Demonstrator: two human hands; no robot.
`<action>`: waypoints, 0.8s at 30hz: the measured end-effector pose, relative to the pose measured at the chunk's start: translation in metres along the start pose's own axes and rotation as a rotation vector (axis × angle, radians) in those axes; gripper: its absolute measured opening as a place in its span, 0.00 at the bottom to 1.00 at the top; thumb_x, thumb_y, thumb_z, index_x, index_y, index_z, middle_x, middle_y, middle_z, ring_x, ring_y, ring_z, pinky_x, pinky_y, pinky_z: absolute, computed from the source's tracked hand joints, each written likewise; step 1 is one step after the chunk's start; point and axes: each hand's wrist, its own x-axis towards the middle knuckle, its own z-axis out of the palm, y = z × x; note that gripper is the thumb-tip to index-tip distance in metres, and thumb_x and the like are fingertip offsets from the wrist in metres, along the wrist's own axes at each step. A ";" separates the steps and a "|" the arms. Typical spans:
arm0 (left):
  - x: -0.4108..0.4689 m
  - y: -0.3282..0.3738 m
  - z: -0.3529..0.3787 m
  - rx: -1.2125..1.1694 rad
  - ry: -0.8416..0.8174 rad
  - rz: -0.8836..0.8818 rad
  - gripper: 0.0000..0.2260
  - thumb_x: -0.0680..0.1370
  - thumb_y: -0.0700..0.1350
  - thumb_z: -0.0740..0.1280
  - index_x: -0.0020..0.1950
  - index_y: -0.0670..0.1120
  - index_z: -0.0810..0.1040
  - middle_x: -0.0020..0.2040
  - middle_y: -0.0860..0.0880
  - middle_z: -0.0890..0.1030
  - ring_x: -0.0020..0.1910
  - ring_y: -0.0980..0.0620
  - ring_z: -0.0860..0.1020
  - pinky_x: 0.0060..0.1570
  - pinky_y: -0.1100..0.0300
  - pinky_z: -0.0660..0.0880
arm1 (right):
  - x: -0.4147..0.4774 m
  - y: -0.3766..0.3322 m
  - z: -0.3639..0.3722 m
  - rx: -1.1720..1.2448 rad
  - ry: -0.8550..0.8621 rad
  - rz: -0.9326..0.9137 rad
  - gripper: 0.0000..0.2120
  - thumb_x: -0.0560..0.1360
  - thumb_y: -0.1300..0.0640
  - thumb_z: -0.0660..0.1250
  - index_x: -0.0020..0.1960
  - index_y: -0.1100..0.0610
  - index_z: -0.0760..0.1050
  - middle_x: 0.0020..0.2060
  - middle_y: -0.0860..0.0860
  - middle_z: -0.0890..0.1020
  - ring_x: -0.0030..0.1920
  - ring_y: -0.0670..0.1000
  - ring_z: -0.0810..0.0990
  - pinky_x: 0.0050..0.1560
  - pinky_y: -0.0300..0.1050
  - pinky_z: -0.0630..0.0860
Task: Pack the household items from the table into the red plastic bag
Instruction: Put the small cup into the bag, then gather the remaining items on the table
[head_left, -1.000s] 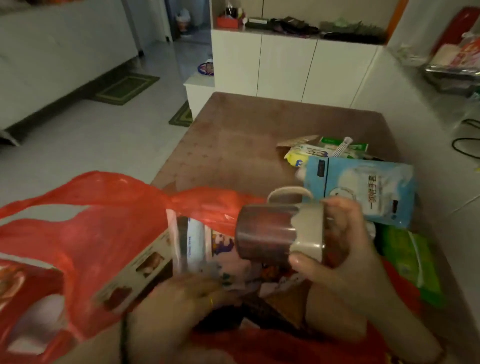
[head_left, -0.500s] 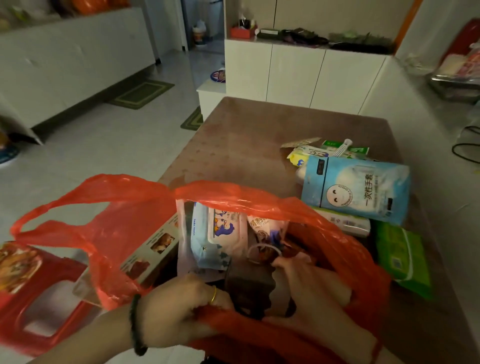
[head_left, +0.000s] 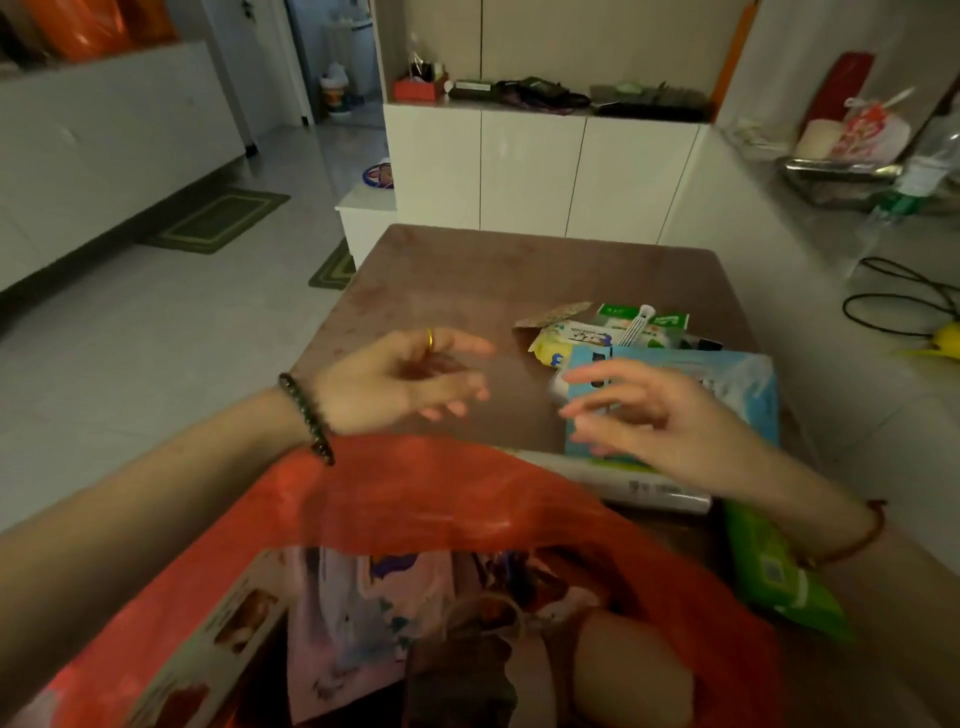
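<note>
The red plastic bag (head_left: 441, 499) gapes open at the bottom of the view, holding a box, wipe packs and the brown mug (head_left: 467, 670). Above its far rim my left hand (head_left: 405, 382) hovers over the brown table (head_left: 467, 280), fingers spread and empty. My right hand (head_left: 639, 415) is also open and empty, in front of the light blue pack (head_left: 737, 384). Behind that pack lie a yellow wipe pack (head_left: 558, 343) and a green packet with a white brush (head_left: 641, 322). A green wipe pack (head_left: 774, 566) and a white packet (head_left: 649, 488) lie by my right forearm.
White cabinets (head_left: 535, 176) stand behind the table's far edge. A white counter (head_left: 810, 291) with black cables runs along the right. Tiled floor with green mats (head_left: 218, 221) opens to the left.
The mug went from my right hand into the bag. Both hands then left the bag and rose over the table, open.
</note>
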 end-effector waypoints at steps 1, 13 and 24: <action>0.024 -0.006 -0.004 -0.005 0.039 -0.027 0.18 0.74 0.48 0.64 0.63 0.50 0.70 0.44 0.57 0.81 0.38 0.60 0.81 0.39 0.68 0.78 | 0.026 0.011 -0.010 0.045 0.094 0.033 0.14 0.70 0.51 0.69 0.54 0.41 0.73 0.46 0.43 0.84 0.49 0.45 0.83 0.49 0.40 0.81; 0.265 -0.117 -0.012 -0.278 0.150 -0.441 0.26 0.78 0.53 0.60 0.73 0.51 0.56 0.71 0.44 0.66 0.58 0.44 0.73 0.50 0.53 0.72 | 0.264 0.150 -0.029 0.069 0.411 0.506 0.27 0.74 0.56 0.67 0.70 0.57 0.62 0.68 0.56 0.69 0.63 0.55 0.72 0.56 0.45 0.71; 0.327 -0.187 0.016 -0.484 0.073 -0.409 0.24 0.78 0.53 0.58 0.73 0.49 0.59 0.74 0.48 0.61 0.70 0.45 0.64 0.66 0.51 0.67 | 0.345 0.209 -0.021 -0.247 0.555 0.494 0.17 0.74 0.64 0.64 0.62 0.58 0.75 0.60 0.56 0.79 0.52 0.51 0.80 0.51 0.38 0.77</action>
